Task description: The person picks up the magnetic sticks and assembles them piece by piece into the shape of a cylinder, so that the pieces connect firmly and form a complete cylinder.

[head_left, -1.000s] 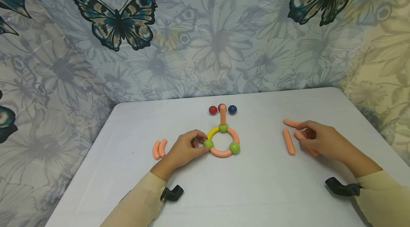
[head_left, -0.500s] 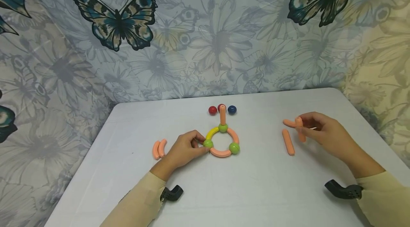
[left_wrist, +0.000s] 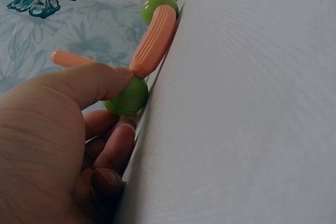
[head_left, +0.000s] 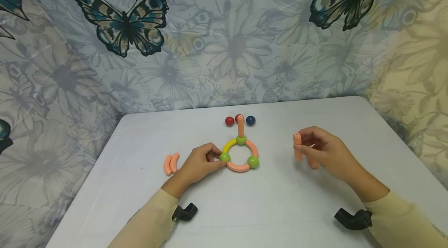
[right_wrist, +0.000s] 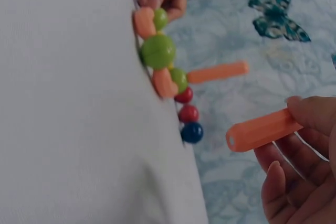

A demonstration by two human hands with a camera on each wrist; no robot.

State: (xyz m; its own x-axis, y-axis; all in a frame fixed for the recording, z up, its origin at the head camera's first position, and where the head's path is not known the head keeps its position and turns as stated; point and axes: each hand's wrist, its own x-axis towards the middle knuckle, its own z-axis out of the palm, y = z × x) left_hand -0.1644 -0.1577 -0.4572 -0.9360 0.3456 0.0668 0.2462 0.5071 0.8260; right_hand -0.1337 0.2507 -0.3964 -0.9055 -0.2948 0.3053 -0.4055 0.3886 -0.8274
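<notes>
On the table, a ring joins three green balls, a yellow curved rod point(head_left: 229, 145) and two orange curved rods point(head_left: 238, 168). An orange straight rod point(head_left: 240, 126) stands upright from the ring's far ball. My left hand point(head_left: 199, 164) pinches the near-left green ball point(left_wrist: 128, 97) between thumb and fingers, the ring lying flat. To the right of the ring, my right hand point(head_left: 327, 152) holds another orange straight rod point(right_wrist: 262, 130) upright by its side, raised off the table. A metal-looking tip shows at that rod's lower end in the right wrist view.
Two red balls point(head_left: 229, 121) and a blue ball point(head_left: 250, 120) sit behind the ring. Two orange curved pieces point(head_left: 168, 165) lie left of my left hand. Another orange rod point(head_left: 313, 163) lies partly hidden under my right hand. A patterned butterfly wall covering point(head_left: 238, 46) rises behind the table.
My right hand has picked up an orange straight rod from the right side, turned it upright and carried it left toward the ring. My left hand keeps its pinch on the green ball.
</notes>
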